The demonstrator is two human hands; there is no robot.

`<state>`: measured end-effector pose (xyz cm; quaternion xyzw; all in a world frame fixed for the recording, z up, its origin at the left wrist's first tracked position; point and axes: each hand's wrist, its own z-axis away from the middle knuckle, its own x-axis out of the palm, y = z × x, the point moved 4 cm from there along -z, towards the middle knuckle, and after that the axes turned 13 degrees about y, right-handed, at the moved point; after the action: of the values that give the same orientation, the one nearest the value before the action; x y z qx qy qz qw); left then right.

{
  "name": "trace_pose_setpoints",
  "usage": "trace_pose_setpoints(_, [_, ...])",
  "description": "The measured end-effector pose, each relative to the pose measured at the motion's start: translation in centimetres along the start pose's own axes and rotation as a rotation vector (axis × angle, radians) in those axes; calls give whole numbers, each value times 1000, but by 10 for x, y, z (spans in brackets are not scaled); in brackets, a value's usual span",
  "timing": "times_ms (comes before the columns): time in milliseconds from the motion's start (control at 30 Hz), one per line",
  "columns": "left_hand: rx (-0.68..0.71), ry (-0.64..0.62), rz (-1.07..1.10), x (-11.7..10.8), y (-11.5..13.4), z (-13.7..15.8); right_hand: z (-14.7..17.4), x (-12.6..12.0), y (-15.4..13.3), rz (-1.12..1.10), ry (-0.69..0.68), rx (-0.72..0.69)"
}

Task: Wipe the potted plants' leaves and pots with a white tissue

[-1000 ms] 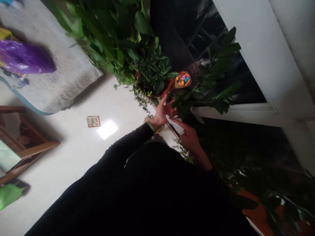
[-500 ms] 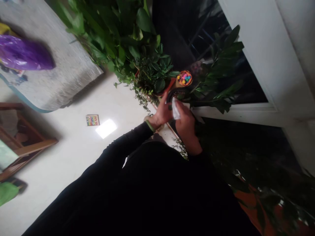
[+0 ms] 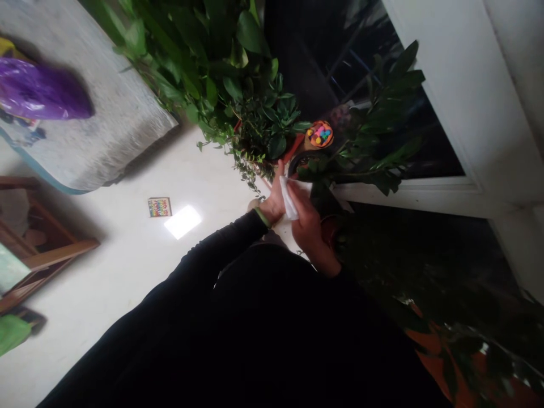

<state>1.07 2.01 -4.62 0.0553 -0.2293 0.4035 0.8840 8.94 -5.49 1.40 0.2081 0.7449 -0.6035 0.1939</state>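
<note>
My right hand (image 3: 307,224) is closed on a crumpled white tissue (image 3: 289,203), pressed between its fingers. Just to the left is my left hand (image 3: 275,199), with one digit stretched upward and the other fingers mostly hidden behind the tissue; it looks open. Both hands meet around the tissue, and whether the left one also grips it is hidden. Beyond them, a long-leaved plant (image 3: 374,144) rises from a dark round pot (image 3: 295,164). Its lower leaves hang right beside my right hand.
An orange bowl of colourful pebbles (image 3: 319,135) stands among bushy potted plants (image 3: 255,119). A white window frame (image 3: 446,190) borders the right. On the pale floor lies a small patterned box (image 3: 160,207). A purple bag (image 3: 46,90) rests on a covered surface, above a wooden stand (image 3: 63,255).
Both hands have drawn down from the dark pot, the right one also leftward with the tissue. The tissue now covers more of the left hand, and the plant's lower leaves are uncovered.
</note>
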Motion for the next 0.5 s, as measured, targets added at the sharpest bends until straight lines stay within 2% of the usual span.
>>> trace_pose_setpoints(133, [7, -97, -10, 1, 1, 4, 0, -14, -3, -234, -41, 356])
trace_pose_setpoints(233, [-21, -189, 2, 8, 2, 10, 0, -42, -2, -315, 56, 526])
trace_pose_setpoints(300, [-36, -201, -8, 11, 3, 12, -7, -64, -2, -294, 178, 513])
trace_pose_setpoints(367, [-33, -180, -15, 12, 5, 13, -17, -79, -1, -214, 268, 402])
trace_pose_setpoints(433, [-33, -155, -17, 13, 5, 16, -27, -79, 3, -85, 261, 279])
trace_pose_setpoints(500, [-42, -156, -29, 15, 4, 21, -32, -63, 12, 46, 172, 202])
